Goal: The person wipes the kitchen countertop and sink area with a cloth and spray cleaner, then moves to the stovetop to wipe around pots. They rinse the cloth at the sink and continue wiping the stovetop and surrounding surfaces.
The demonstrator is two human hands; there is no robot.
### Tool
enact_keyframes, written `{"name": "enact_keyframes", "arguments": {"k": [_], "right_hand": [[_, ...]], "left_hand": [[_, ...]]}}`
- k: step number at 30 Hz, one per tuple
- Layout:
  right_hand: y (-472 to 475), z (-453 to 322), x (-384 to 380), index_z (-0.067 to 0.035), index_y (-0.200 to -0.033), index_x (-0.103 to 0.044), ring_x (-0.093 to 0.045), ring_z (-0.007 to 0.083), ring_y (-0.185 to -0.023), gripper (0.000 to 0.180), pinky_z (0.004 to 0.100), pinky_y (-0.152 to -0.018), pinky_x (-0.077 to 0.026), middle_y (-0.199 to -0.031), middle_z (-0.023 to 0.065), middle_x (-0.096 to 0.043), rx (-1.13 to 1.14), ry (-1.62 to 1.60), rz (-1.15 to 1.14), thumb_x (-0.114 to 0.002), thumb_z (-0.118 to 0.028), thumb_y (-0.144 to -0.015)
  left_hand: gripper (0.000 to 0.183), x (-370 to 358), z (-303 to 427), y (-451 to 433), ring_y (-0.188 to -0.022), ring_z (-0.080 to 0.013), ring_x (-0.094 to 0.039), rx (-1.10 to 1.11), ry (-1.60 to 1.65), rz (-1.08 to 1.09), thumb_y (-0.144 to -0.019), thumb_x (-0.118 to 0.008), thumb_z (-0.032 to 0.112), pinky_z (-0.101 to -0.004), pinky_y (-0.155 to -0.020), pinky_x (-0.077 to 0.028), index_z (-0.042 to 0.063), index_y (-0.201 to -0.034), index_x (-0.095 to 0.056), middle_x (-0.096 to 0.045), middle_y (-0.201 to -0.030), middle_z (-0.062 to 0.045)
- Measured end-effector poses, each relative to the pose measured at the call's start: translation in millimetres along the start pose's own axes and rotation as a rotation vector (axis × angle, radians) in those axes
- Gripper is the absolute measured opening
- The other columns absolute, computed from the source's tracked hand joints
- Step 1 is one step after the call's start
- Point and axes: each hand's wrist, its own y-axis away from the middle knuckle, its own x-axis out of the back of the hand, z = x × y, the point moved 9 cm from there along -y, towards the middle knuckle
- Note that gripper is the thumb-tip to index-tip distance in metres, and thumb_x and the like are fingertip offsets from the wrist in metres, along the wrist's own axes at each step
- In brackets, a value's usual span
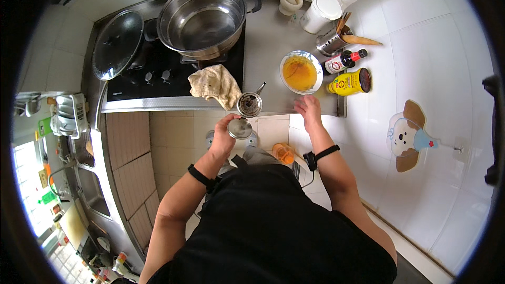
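My left hand [223, 136] is closed on a small round metal pot [249, 105] at the counter's front edge. Its hinged lid [240, 128] stands open towards me, and dark contents show inside. A thin spout or handle points away from me. My right hand [309, 111] is at the near rim of a patterned bowl [301, 72] of orange-yellow liquid, its fingers apart and holding nothing; whether it touches the rim I cannot tell. To the bowl's right are a dark sauce bottle with a red cap [347, 60] and a yellow jar with a dark lid [351, 82].
A large steel pot [202, 19] stands on the black gas hob [130, 86], a glass lid [118, 45] to its left. A crumpled cloth [216, 85] lies over the hob's front edge. Behind the bowl are a mortar and pestle [290, 3], a white tub [321, 12] and a utensil holder [330, 43].
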Motion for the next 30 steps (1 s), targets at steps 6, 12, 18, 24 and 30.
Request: {"name": "enact_keyframes", "arguments": {"k": [6,12,18,24,30], "right_hand": [[-58.3,11.2,9.0,-0.010,-0.154,-0.041,-0.066,0.0313,-0.121,0.056,0.0486,-0.106,-0.058,-0.141,0.0130,-0.061,-0.043,-0.254,-0.143,-0.061,-0.006,-0.101],[-64.0,16.4,12.6,-0.010,-0.150,-0.046,-0.066,0.0320,-0.124,0.054,0.0517,-0.108,-0.057,-0.139,0.0130,-0.063,-0.085,-0.297,-0.146,-0.056,0.001,-0.097],[-62.1,10.9,10.8,-0.008,-0.145,-0.051,-0.069,0.0306,-0.118,0.049,0.0500,-0.105,-0.060,-0.135,0.0127,-0.066,-0.074,-0.257,-0.158,-0.055,0.001,-0.097],[-62.7,7.8,12.7,-0.005,-0.141,-0.054,-0.071,0.0273,-0.116,0.043,0.0453,-0.103,-0.062,-0.132,0.0128,-0.068,-0.057,-0.216,-0.123,-0.055,0.001,-0.099],[-64.1,8.4,15.8,-0.003,-0.135,-0.058,-0.071,0.0240,-0.104,0.039,0.0449,-0.095,-0.064,-0.123,0.0118,-0.070,-0.054,-0.200,-0.077,-0.056,0.001,-0.097]], "left_hand": [[0.027,-23.0,-19.7,-34.9,-0.101,-0.0110,-0.068,0.038,-0.026,0.081,-0.101,-0.062,-0.011,-0.0272,-0.090,-0.056,0.005,-0.121,-0.068,-0.075,-0.111,-0.003],[0.032,-17.2,-39.8,-68.7,-0.103,-0.0123,-0.069,0.018,-0.053,0.080,-0.099,-0.062,-0.013,-0.0286,-0.091,-0.056,0.008,-0.122,-0.068,-0.075,-0.114,-0.004],[0.031,-3.0,-58.5,-81.1,-0.103,-0.0131,-0.070,-0.013,-0.064,0.098,-0.098,-0.064,-0.014,-0.0294,-0.090,-0.057,0.007,-0.120,-0.069,-0.075,-0.114,-0.004],[0.031,-1.0,-61.3,-81.1,-0.102,-0.0130,-0.071,-0.012,-0.001,0.084,-0.099,-0.065,-0.014,-0.0290,-0.090,-0.057,0.008,-0.120,-0.070,-0.075,-0.113,-0.005],[0.033,-0.5,-64.8,-82.3,-0.101,-0.0117,-0.069,0.000,-0.003,0.125,-0.098,-0.065,-0.015,-0.0273,-0.089,-0.055,0.007,-0.121,-0.071,-0.075,-0.111,-0.002]]}}
